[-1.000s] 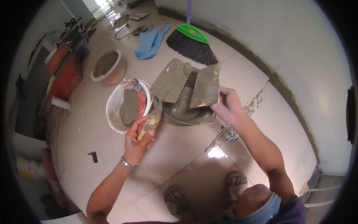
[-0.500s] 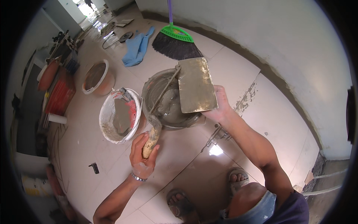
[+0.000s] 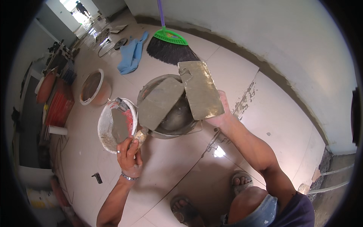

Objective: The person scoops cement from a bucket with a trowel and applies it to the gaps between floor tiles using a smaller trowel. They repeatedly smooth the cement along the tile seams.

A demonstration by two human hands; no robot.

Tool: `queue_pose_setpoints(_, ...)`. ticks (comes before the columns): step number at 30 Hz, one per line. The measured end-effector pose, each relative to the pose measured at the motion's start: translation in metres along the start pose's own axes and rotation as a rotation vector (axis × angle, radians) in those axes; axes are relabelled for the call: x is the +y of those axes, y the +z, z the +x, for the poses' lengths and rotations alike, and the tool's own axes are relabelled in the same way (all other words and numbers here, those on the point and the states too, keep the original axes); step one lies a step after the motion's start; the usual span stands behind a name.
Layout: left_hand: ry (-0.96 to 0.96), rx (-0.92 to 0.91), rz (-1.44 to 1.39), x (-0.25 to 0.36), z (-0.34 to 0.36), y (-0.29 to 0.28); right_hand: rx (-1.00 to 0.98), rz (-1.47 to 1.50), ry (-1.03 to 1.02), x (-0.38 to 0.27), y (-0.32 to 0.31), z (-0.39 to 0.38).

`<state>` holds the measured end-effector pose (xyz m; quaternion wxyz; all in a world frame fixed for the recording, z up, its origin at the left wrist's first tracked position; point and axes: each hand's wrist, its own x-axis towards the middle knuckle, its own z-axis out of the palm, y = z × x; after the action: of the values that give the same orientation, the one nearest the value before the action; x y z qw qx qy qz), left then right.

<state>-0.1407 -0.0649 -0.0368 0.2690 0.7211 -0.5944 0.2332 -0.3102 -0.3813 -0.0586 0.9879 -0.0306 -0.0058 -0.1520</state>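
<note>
My left hand (image 3: 130, 157), with a ring and a metal bracelet, is closed round the wooden handle of a trowel (image 3: 160, 104). The trowel's blade lies face up over the bucket of wet mortar (image 3: 145, 86), its surface coated grey. My right hand (image 3: 222, 113) grips a rectangular plastering trowel (image 3: 203, 90) from beneath; its handle and most of my fingers are hidden. A thin mortar film covers that plate, with a small ragged lump at its upper left corner. The two blades nearly meet or overlap over the bucket.
Left of the mortar stands a white bucket (image 3: 105, 136) holding a grey-coated flat blade. Beyond are a round tub (image 3: 107, 90), a blue cloth (image 3: 130, 56) and a broom (image 3: 166, 49). A small black piece (image 3: 97, 178) lies on the tiles. The wall (image 3: 280, 45) borders the right.
My left hand has moved left and slightly down, turning its trowel from edge-on to face up. The plate in my right hand has tilted slightly, and a lump now shows at its corner.
</note>
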Motion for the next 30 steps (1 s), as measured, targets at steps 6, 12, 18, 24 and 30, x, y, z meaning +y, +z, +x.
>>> queue_pose_setpoints(6,-0.014,0.036,0.016,-0.001,0.009,0.002,0.087,-0.026,0.027,0.002,0.001,0.002)
queue_pose_setpoints(12,-0.002,-0.037,0.0,-0.002,0.006,0.002,0.087,-0.995,-0.134,0.013,0.006,0.003)
queue_pose_setpoints(18,0.04,-0.232,0.008,-0.016,0.004,-0.001,0.08,-0.053,-0.134,-0.035,-0.01,-0.03)
queue_pose_setpoints(24,-0.176,-0.238,-0.136,-0.01,0.005,0.006,0.367,-0.103,-0.328,-0.096,-0.056,-0.116)
queue_pose_setpoints(30,-0.238,-0.321,-0.257,-0.026,0.014,-0.005,0.555,-0.161,-0.555,-0.175,-0.115,-0.181)
